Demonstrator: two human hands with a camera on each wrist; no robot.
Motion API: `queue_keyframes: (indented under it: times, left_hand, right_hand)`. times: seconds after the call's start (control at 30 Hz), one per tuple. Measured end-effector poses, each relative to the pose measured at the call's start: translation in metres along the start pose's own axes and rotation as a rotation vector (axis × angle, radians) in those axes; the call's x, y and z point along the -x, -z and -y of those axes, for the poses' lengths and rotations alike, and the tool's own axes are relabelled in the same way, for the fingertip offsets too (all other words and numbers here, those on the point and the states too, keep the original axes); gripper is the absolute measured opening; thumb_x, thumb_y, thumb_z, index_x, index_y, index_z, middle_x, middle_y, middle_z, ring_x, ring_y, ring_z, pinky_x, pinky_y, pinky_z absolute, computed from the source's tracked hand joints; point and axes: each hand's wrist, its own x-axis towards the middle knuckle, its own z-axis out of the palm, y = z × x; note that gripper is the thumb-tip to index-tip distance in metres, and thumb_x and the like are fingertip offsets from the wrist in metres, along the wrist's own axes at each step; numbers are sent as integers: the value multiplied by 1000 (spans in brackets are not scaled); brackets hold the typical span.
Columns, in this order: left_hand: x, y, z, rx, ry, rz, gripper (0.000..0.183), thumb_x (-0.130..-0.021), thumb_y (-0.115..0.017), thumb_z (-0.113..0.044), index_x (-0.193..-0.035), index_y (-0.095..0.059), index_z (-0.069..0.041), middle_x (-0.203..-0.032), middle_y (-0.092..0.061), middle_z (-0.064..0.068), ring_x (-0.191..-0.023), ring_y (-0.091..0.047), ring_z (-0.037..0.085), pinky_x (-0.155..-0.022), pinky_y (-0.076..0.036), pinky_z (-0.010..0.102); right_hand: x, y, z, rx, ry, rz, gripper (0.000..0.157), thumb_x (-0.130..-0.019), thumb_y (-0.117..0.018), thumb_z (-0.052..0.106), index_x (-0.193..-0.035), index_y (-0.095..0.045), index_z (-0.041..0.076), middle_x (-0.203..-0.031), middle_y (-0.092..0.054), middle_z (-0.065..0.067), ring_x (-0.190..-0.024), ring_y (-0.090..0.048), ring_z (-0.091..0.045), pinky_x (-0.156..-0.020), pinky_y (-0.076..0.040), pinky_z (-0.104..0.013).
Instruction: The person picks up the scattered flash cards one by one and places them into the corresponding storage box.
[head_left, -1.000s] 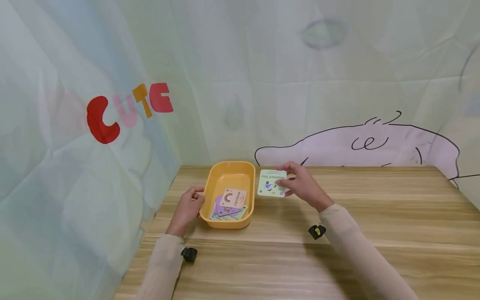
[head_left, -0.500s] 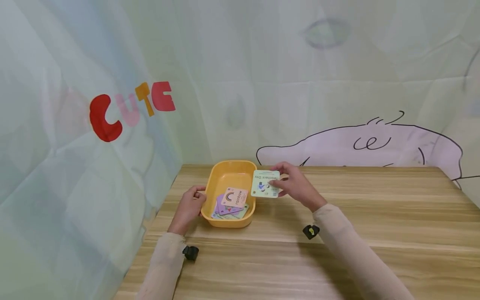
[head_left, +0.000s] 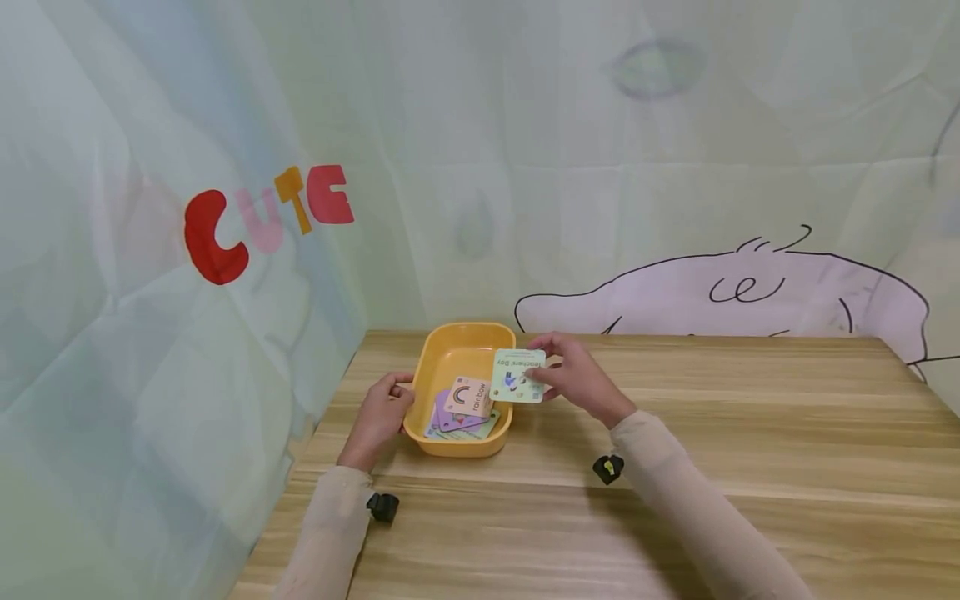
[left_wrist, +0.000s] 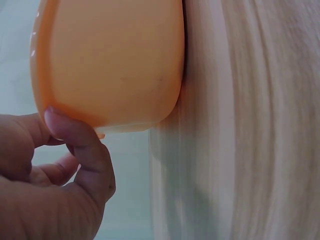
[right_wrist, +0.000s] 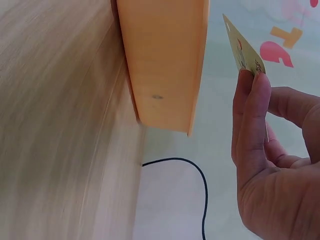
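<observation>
A green "Teachers' Day" card [head_left: 517,377] is pinched at its right edge by my right hand [head_left: 581,379], above the right rim of a yellow plastic tray [head_left: 465,337]. The right wrist view shows the same card [right_wrist: 243,49] tilted, apart from the tray wall [right_wrist: 162,65]. My left hand [head_left: 382,421] grips the tray's left rim; in the left wrist view its fingers [left_wrist: 85,145] curl at the tray's edge. Inside the tray lie a peach "rainbow" card [head_left: 467,397], a purple card [head_left: 450,419] and a pale green one [head_left: 480,429], overlapping near the front.
The tray stands on a wood-grain table [head_left: 675,517], towards the back left. Printed fabric [head_left: 450,167] hangs behind the table and along its left side. A dark device [head_left: 608,468] sits at the right wrist, another device [head_left: 383,507] at the left.
My right hand has moved left with the Teachers' Day card, from beside the tray to over its right rim. The left hand stays at the tray's left rim.
</observation>
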Motion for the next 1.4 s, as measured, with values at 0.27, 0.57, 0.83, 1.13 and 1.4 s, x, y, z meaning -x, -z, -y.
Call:
queue_keyframes:
  times: [0.27,0.57,0.83,1.13,1.4]
  left_hand:
    - [-1,-2,-1,-3,14,2,37,-103,-50,-14,-139,-53,-8,-103,-52,12,-70,-55,20,-56,-51,26]
    - [-1,-2,-2,4,17,6,36,-103,-49,-15,-139,-53,-9,-103,-53,13,-69,-55,21,-56,-51,25]
    - [-1,-1,-2,12,20,14,36,-103,-50,-14,-139,-53,-9,-102,-53,12,-68,-55,21,-56,-50,25]
    - [-1,-1,2,5,18,11,37,-103,-50,-15,-139,-54,-9,-103,-52,13,-69,-55,21,-56,-51,26]
    - [-2,-1,2,4,21,12,38,-102,-49,-14,-139,-53,-9,-103,-53,12,-69,-55,21,-56,-51,26]
  right_hand:
    - [-6,-9,-1,-11,2,6,39,-93,-73,8,-129,-58,7,-119,-55,-16,-94,-68,-27,-70,-62,-38]
    - [-14,-21,0,-17,2,1,39,-92,-72,4,-128,-58,5,-119,-54,-16,-96,-67,-28,-69,-62,-39]
    - [-19,-32,-3,-35,-35,11,39,-88,-75,0,-123,-60,6,-116,-54,-16,-92,-68,-26,-75,-62,-44]
    - [-22,-47,0,38,-17,12,39,-87,-78,2,-122,-62,6,-110,-58,-15,-90,-68,-24,-70,-62,-33]
    - [-29,-55,3,107,-22,17,40,-87,-78,7,-124,-62,8,-110,-56,-13,-92,-66,-24,-69,-61,-30]
